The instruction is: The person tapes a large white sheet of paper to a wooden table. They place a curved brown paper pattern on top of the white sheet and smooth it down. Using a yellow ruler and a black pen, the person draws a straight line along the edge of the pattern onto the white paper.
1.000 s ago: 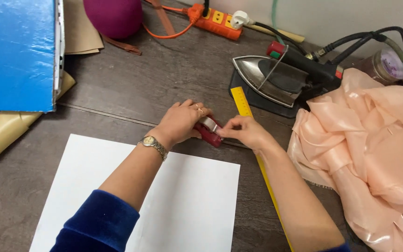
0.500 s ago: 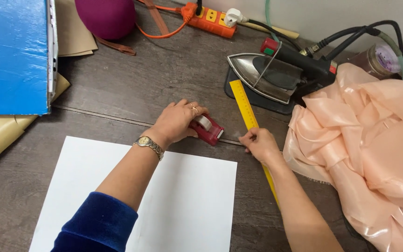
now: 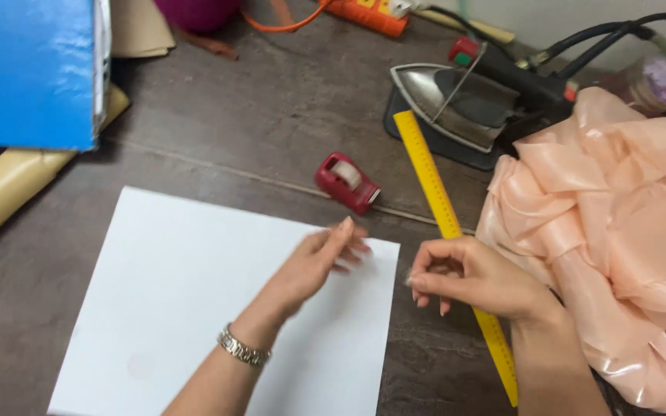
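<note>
Tape appears pinched at the right hand's (image 3: 475,279) fingertips, though it cannot be seen clearly; the left hand (image 3: 325,258) lies open, empty, on white paper (image 3: 186,308). Beyond both hands the red tape dispenser (image 3: 346,182) rests. Sticking seems underway; steady placement is called for.

Single head-worn view: looks steeply down from close above the left hand (image 3: 314,266) and right hand (image 3: 475,277), facing forward across the table (image 3: 271,115); no second view.
</note>
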